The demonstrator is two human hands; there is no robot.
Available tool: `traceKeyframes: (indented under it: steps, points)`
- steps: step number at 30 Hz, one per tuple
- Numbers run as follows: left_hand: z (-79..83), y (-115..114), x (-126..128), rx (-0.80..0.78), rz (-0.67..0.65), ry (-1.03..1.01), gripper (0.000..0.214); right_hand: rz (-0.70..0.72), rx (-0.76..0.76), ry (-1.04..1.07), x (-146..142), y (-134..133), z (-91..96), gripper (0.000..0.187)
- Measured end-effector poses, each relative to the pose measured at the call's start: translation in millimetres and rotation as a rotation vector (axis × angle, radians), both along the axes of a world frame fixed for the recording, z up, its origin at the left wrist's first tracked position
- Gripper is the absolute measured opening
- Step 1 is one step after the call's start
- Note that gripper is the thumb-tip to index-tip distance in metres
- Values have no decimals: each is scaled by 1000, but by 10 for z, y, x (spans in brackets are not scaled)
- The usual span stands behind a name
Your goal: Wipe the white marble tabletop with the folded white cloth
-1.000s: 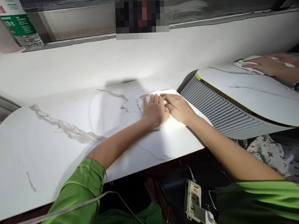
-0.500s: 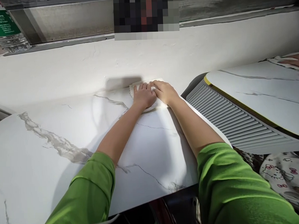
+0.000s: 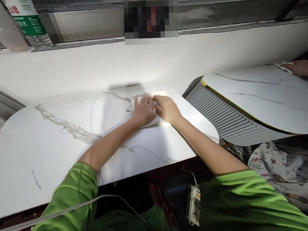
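Observation:
My left hand [image 3: 143, 111] and my right hand [image 3: 167, 108] lie side by side, fingers stretched flat, pressing a white cloth [image 3: 153, 95] onto a white marble-patterned tabletop [image 3: 56, 146]. The cloth is mostly hidden under both palms; only its far edge and a bit near my left wrist show. Both hands sit near the table's far right part, close to the white wall. Green sleeves cover my upper arms.
A second marble-look table [image 3: 259, 98] with a ribbed grey side stands at the right, where another person's hand [image 3: 300, 69] rests on a cloth. A water bottle [image 3: 31, 25] stands on the window ledge. A power strip [image 3: 193, 203] lies on the floor below.
Both hands slid the cloth away toward the wall, then back toward me and slightly left. The other person's hand moved further right on the neighbouring table.

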State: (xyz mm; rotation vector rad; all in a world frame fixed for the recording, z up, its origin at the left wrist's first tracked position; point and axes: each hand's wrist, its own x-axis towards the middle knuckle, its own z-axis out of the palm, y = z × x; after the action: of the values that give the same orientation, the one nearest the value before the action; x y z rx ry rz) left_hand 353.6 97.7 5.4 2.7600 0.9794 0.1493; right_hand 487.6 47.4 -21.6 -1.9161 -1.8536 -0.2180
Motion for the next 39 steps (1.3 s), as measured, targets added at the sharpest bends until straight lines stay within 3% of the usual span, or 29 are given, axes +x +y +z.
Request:
traceKeyframes:
  steps: [7, 10, 13, 18, 25, 29, 33, 39]
  points:
    - [13, -790, -791, 54, -73, 14, 60, 18, 3, -11, -779, -895, 16, 47]
    - [-4, -941, -1004, 75, -103, 20, 60, 15, 27, -5, -1000, -1080, 10, 47]
    - [5, -941, -1051, 49, -100, 39, 60, 28, 29, 18, -1046, -1066, 22, 46]
    - [36, -610, -832, -4, -38, 18, 60, 14, 3, 40, -824, -651, 42, 45]
    - [3, 380, -320, -5, 13, 7, 57, -41, -6, 39, -392, 396, 52, 38]
    - [-28, 782, -116, 8, 56, -26, 57, -108, -35, 73, -239, 830, 74, 37]
    - [-35, 924, -38, 13, 63, -40, 57, -118, -26, 94, -161, 995, 66, 38]
    - [-28, 815, -111, 2, 101, -5, 57, -67, 4, 107, -167, 935, 17, 39]
